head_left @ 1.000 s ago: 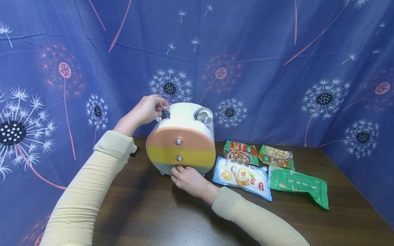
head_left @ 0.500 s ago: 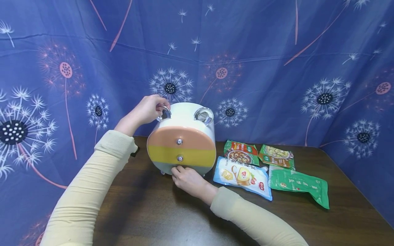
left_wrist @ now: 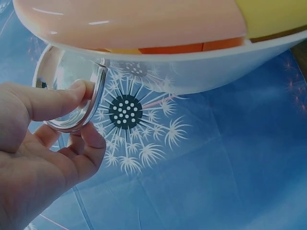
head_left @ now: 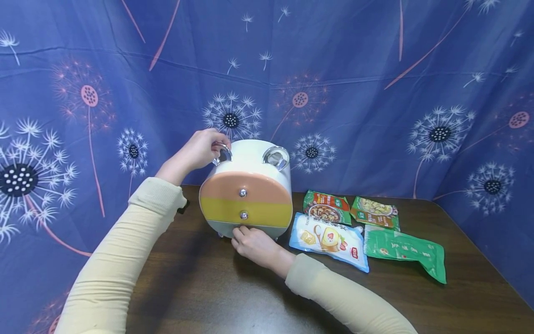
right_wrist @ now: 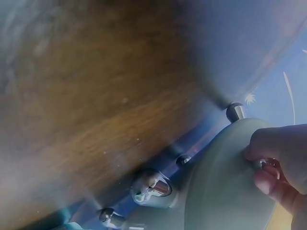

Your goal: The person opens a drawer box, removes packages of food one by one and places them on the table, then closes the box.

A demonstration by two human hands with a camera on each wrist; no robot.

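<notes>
A round white drawer box (head_left: 246, 155), shaped like an alarm clock, stands on small silver feet. Its front has an orange drawer (head_left: 221, 185), a yellow drawer (head_left: 267, 213) and a grey-green drawer (head_left: 275, 230), one below the other. My left hand (head_left: 202, 147) grips the silver bell-shaped ear (left_wrist: 72, 105) at the box's upper left, thumb on its face and fingers behind. With thumb and finger, my right hand (head_left: 256, 245) pinches the small silver knob (right_wrist: 263, 164) of the grey-green drawer. In the head view that knob is hidden by the fingers.
Right of the box lie a white-and-blue spouted pouch (head_left: 329, 241), a green packet (head_left: 404, 250), a red-and-green food packet (head_left: 327, 207) and a green-and-orange one (head_left: 375, 213). The dark wooden table (head_left: 200, 287) meets a blue dandelion-print curtain (head_left: 354, 93) behind.
</notes>
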